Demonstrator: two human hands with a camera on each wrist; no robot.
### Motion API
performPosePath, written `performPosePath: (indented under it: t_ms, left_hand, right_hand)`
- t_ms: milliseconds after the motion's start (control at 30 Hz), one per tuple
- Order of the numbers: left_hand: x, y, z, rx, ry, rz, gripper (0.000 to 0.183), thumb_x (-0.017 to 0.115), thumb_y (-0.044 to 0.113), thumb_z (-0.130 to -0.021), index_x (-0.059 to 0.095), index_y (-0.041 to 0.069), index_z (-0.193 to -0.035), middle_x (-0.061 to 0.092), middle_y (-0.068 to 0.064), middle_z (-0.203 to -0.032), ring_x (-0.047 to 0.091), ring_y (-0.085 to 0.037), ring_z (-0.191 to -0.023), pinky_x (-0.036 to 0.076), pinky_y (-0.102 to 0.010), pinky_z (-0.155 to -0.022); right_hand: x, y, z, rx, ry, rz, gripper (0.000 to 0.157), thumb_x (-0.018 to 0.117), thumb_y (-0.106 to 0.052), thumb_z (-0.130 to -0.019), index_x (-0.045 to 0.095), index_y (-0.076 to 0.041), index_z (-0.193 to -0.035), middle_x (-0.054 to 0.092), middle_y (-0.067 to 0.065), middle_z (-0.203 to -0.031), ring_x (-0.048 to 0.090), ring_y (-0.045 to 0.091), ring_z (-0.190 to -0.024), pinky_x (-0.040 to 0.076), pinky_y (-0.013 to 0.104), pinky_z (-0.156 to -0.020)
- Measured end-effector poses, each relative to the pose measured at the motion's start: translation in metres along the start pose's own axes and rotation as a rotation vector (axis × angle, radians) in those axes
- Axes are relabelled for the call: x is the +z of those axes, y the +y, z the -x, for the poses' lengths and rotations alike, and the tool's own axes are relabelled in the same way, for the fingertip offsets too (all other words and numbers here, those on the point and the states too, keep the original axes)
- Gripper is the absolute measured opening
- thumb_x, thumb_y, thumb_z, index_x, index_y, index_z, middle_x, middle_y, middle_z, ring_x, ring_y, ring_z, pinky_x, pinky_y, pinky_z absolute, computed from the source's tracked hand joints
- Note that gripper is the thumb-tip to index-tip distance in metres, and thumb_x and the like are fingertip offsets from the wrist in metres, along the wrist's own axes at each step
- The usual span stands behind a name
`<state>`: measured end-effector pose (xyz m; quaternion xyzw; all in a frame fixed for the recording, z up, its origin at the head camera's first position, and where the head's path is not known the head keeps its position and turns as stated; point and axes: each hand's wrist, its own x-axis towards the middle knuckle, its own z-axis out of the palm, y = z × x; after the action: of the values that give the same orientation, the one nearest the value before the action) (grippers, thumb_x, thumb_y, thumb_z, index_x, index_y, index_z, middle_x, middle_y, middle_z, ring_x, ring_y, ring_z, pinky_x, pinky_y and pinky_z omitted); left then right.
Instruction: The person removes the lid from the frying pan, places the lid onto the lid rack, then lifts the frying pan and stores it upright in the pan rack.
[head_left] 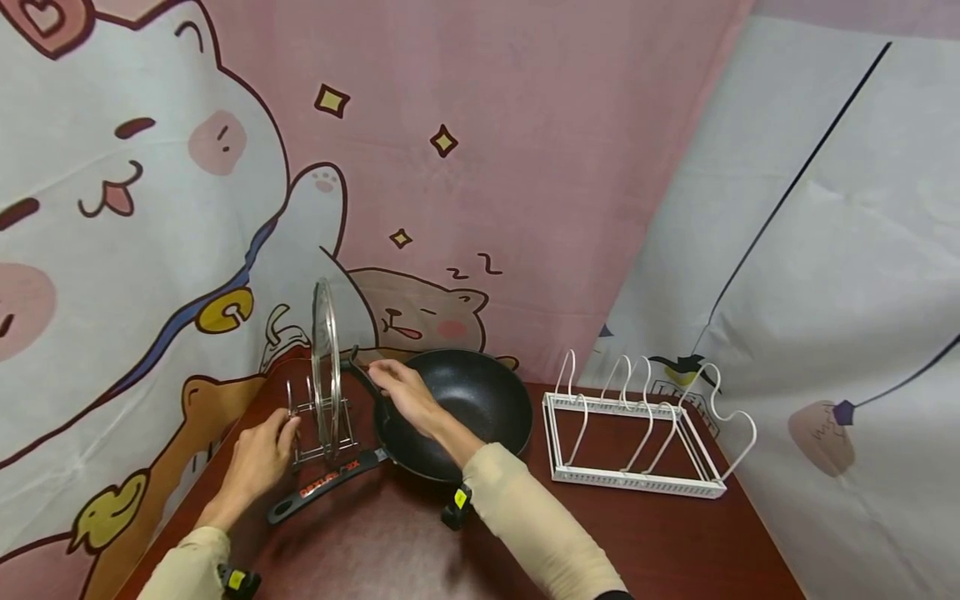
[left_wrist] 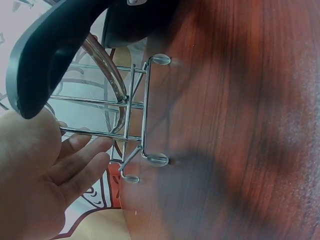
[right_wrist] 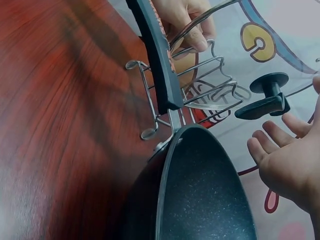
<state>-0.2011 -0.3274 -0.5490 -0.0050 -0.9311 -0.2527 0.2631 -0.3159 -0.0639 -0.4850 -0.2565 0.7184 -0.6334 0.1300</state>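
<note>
A silver wire lid rack (head_left: 306, 457) stands at the table's left side, holding a glass lid (head_left: 321, 358) upright on edge. My left hand (head_left: 260, 454) grips the rack's left end, thumb and fingers at its wire. The lid's black knob (right_wrist: 270, 97) faces right. Beside that knob is my right hand (head_left: 405, 398), its fingers loosely extended and nothing held in them; the right wrist view has a gap between fingertips and knob. Under my right forearm sits a black wok (head_left: 480, 387), its long black handle (head_left: 330, 485) pointing left across the front of the rack.
To the right, a white rack (head_left: 637, 480) with several curved wire dividers stands on the dark red table (head_left: 375, 542). A cartoon-printed curtain (head_left: 540, 167) hangs behind and along both sides of the table.
</note>
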Motion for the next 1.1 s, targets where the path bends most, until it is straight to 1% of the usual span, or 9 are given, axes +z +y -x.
performPosePath:
  t_ms: [100, 300, 433, 467, 533, 633, 700, 833, 1100]
  left_hand:
    - [0.000, 0.000, 0.000, 0.002, 0.000, -0.002, 0.018, 0.064, 0.017, -0.116, 0.064, 0.012, -0.098, 0.059, 0.000, -0.068, 0.062, -0.027, -0.064, 0.048, -0.053, -0.060]
    - [0.000, 0.000, 0.000, 0.011, 0.011, -0.001, 0.017, 0.065, 0.016, -0.115, 0.064, 0.011, -0.099, 0.059, 0.000, -0.068, 0.061, -0.025, -0.063, 0.047, -0.050, -0.059]
    - [0.005, -0.011, 0.002, 0.038, 0.029, 0.052, 0.027, 0.059, 0.031, -0.119, 0.065, 0.014, -0.098, 0.060, 0.001, -0.068, 0.060, -0.026, -0.062, 0.046, -0.054, -0.057]
    - [0.009, -0.018, 0.001, 0.052, 0.048, 0.077, 0.028, 0.059, 0.035, -0.119, 0.064, 0.017, -0.098, 0.060, 0.002, -0.069, 0.059, -0.024, -0.061, 0.044, -0.052, -0.056]
    - [0.012, -0.024, 0.002, 0.057, 0.048, 0.098, 0.033, 0.055, 0.042, -0.120, 0.064, 0.018, -0.098, 0.061, 0.002, -0.069, 0.059, -0.025, -0.061, 0.045, -0.054, -0.056]
    - [0.010, -0.023, 0.001, 0.048, 0.044, 0.091, 0.030, 0.058, 0.037, -0.119, 0.065, 0.018, -0.097, 0.062, 0.003, -0.069, 0.059, -0.024, -0.061, 0.045, -0.052, -0.056]
    - [0.004, -0.012, 0.001, 0.030, 0.023, 0.059, 0.027, 0.059, 0.029, -0.119, 0.064, 0.015, -0.096, 0.063, 0.001, -0.070, 0.060, -0.025, -0.062, 0.046, -0.051, -0.057]
    - [-0.001, -0.002, 0.001, -0.002, 0.000, 0.014, 0.021, 0.064, 0.018, -0.116, 0.064, 0.013, -0.095, 0.064, 0.002, -0.071, 0.060, -0.023, -0.064, 0.046, -0.048, -0.059]
    - [0.000, 0.000, 0.000, -0.015, -0.006, 0.002, 0.021, 0.064, 0.017, -0.116, 0.063, 0.012, -0.095, 0.064, 0.000, -0.071, 0.061, -0.024, -0.064, 0.046, -0.049, -0.060]
  right_hand:
    - [-0.003, -0.001, 0.005, -0.027, -0.013, 0.069, 0.046, 0.056, -0.038, -0.117, 0.065, -0.008, -0.152, 0.068, 0.017, -0.155, 0.064, 0.031, -0.146, 0.051, 0.049, -0.124]
    - [-0.007, -0.002, 0.013, -0.058, -0.040, 0.195, 0.056, 0.055, -0.043, -0.117, 0.058, -0.007, -0.160, 0.064, 0.013, -0.163, 0.063, 0.031, -0.151, 0.050, 0.050, -0.126]
    - [-0.011, -0.004, 0.019, -0.079, -0.045, 0.281, 0.056, 0.053, -0.047, -0.118, 0.057, -0.012, -0.162, 0.064, 0.008, -0.164, 0.065, 0.028, -0.148, 0.052, 0.045, -0.123]
    - [-0.012, -0.005, 0.021, -0.084, -0.046, 0.307, 0.057, 0.052, -0.048, -0.118, 0.056, -0.013, -0.163, 0.064, 0.007, -0.164, 0.064, 0.028, -0.148, 0.052, 0.046, -0.123]
    - [-0.014, -0.005, 0.024, -0.097, -0.047, 0.364, 0.057, 0.052, -0.050, -0.117, 0.055, -0.016, -0.164, 0.062, 0.005, -0.165, 0.061, 0.026, -0.151, 0.050, 0.047, -0.125]
    - [-0.017, -0.005, 0.028, -0.118, -0.057, 0.425, 0.060, 0.052, -0.052, -0.117, 0.053, -0.018, -0.166, 0.058, 0.004, -0.169, 0.055, 0.025, -0.158, 0.046, 0.052, -0.130]
    - [-0.019, -0.006, 0.031, -0.132, -0.067, 0.452, 0.061, 0.051, -0.053, -0.117, 0.051, -0.018, -0.167, 0.055, 0.003, -0.172, 0.051, 0.025, -0.162, 0.042, 0.054, -0.132]
    - [-0.022, -0.008, 0.035, -0.158, -0.090, 0.513, 0.064, 0.050, -0.054, -0.117, 0.048, -0.018, -0.169, 0.052, 0.003, -0.175, 0.047, 0.024, -0.166, 0.040, 0.053, -0.135]
    - [-0.029, -0.010, 0.044, -0.190, -0.137, 0.630, 0.067, 0.049, -0.056, -0.117, 0.040, -0.021, -0.173, 0.041, 0.006, -0.182, 0.040, 0.029, -0.170, 0.036, 0.056, -0.137]
